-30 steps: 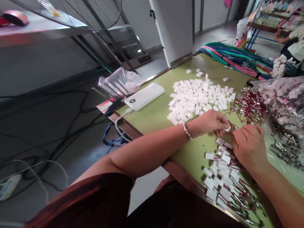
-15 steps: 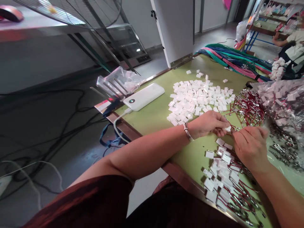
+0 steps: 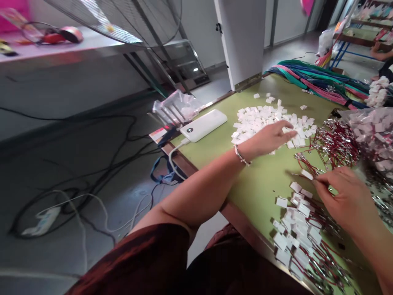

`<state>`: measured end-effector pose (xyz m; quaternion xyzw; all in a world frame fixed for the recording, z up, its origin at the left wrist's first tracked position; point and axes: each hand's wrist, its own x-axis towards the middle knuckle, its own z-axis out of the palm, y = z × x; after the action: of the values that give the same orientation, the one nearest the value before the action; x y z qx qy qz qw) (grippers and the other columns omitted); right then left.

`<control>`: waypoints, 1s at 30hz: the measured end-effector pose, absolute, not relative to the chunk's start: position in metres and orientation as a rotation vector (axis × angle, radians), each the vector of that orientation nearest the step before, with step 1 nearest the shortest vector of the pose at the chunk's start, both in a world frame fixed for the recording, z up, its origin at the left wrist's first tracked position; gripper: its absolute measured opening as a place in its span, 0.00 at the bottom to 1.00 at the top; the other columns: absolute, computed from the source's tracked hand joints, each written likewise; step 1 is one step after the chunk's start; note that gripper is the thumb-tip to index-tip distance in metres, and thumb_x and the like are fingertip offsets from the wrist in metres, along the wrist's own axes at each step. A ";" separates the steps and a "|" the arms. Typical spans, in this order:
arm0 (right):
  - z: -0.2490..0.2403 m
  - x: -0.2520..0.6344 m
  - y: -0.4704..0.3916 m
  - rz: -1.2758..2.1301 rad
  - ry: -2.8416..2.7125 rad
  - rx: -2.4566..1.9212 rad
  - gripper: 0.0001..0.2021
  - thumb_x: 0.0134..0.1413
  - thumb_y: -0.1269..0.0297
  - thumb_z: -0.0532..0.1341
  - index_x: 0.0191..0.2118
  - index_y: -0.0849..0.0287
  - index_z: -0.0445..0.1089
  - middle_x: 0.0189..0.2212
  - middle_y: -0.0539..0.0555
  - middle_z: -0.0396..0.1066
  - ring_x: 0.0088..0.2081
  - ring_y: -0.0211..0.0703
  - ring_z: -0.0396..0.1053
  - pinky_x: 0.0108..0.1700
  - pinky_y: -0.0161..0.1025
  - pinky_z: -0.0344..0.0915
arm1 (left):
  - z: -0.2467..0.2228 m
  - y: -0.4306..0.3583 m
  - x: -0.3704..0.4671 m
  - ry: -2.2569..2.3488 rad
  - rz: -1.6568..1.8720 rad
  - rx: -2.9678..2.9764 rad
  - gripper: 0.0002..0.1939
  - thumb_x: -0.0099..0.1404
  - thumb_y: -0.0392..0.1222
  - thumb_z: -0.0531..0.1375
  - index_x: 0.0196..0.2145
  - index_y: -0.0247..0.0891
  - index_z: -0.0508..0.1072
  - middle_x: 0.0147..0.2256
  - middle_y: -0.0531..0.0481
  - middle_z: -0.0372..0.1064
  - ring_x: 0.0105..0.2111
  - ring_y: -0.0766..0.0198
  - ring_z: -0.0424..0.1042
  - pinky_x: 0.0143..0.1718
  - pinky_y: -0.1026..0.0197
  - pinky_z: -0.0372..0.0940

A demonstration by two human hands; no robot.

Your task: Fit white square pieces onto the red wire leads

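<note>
My left hand [image 3: 272, 137], with a bracelet at its wrist, reaches over the near right part of the pile of white plastic connector housings [image 3: 254, 119]. Its fingers are apart and hold nothing that I can see. My right hand [image 3: 346, 198] pinches a red wire with a white connector [image 3: 307, 175] at its end, just above the green tabletop. Below that hand lies a heap of wired white connectors [image 3: 294, 229], their red leads trailing to the right. A tangle of short red wires with metal terminals [image 3: 337, 141] lies beyond my right hand.
A white power bank [image 3: 205, 125] with a cable rests at the table's left edge. Bundled green, blue and pink wires [image 3: 319, 84] lie at the back. On the right sits a clear bag of white pieces [image 3: 376, 135]. A fan [image 3: 147, 20] stands at upper left.
My left hand has let go of the connector, moved up and away to the housings, and opened. The right hand keeps the wired connector. The whole view has shifted slightly.
</note>
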<state>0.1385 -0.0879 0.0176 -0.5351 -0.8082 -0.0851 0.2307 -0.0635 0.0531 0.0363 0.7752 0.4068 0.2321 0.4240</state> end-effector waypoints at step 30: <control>0.006 0.154 -0.071 0.292 -1.931 -1.876 0.06 0.55 0.61 0.55 0.32 0.56 0.65 0.22 0.51 0.70 0.22 0.41 0.64 0.25 0.37 0.56 | 0.010 0.044 -0.048 0.652 0.346 2.369 0.16 0.53 0.30 0.56 0.41 0.35 0.72 0.32 0.49 0.70 0.31 0.65 0.66 0.33 0.63 0.59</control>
<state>0.1542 -0.0706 0.0057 -0.6767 -0.6962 0.1055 0.2151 -0.0477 0.0436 0.0103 0.9032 0.2487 0.1321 0.3239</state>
